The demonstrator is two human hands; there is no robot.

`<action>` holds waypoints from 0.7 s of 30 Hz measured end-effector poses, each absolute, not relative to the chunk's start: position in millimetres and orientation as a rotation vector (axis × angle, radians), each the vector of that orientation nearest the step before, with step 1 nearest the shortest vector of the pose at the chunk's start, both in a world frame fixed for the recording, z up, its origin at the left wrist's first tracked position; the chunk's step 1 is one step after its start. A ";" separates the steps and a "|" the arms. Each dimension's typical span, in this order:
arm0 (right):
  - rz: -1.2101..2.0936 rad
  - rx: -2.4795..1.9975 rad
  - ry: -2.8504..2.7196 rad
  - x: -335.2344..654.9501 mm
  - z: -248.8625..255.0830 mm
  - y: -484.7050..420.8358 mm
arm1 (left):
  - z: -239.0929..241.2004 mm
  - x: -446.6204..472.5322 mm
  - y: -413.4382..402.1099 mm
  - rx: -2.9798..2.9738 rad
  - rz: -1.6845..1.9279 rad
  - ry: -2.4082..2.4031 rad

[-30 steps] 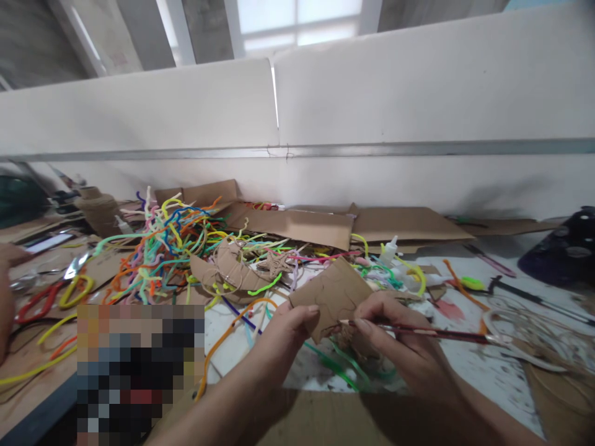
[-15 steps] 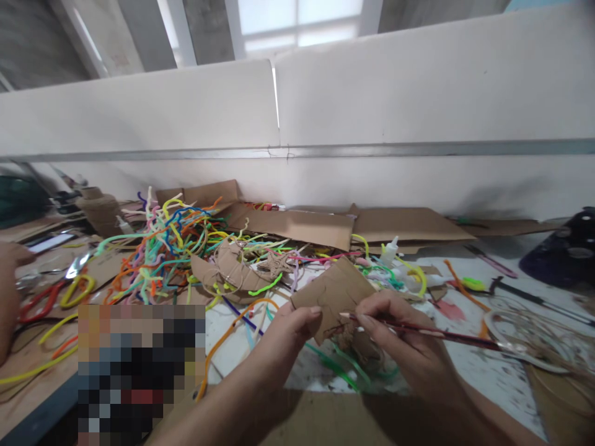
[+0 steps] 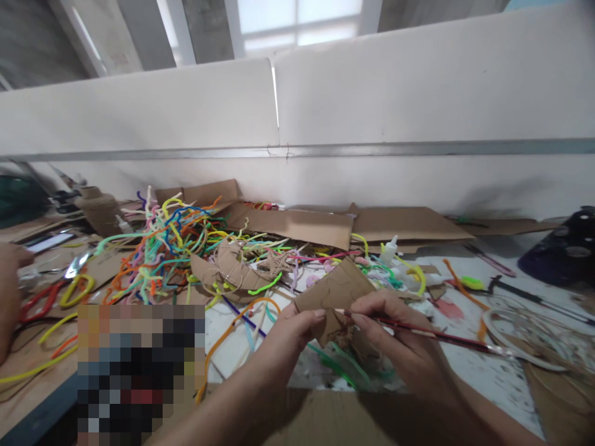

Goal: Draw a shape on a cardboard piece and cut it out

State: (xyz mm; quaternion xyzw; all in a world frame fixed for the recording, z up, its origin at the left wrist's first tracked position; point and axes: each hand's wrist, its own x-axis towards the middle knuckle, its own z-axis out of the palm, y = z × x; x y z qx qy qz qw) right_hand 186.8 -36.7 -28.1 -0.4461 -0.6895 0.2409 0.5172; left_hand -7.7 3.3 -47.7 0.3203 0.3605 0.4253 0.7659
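Your left hand point(image 3: 292, 337) pinched line-marked brown cardboard point(image 3: 335, 288), your right hand point(image 3: 402, 347) a dark-red pencil point(image 3: 449, 337); pipe cleaners point(image 3: 155, 248) sprawled centre-left.

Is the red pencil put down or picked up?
Picked up: the right hand grips the red pencil, its pale tip over the cardboard piece.

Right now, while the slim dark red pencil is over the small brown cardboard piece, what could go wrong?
The slim dark red pencil points toward the thumb of the left hand, so a slip might mark it. The small brown cardboard piece seems held up by the left hand, so it could tilt or bend under pressure.
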 end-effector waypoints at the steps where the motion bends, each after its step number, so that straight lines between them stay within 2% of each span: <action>1: 0.582 -1.074 -1.657 186.9 -28.2 -36.6 | -47.2 -7.6 3.2 0.694 0.932 0.782; 21: 0.564 -1.173 -1.647 186.5 -23.6 -39.4 | -34.2 -4.2 1.5 0.770 0.952 0.673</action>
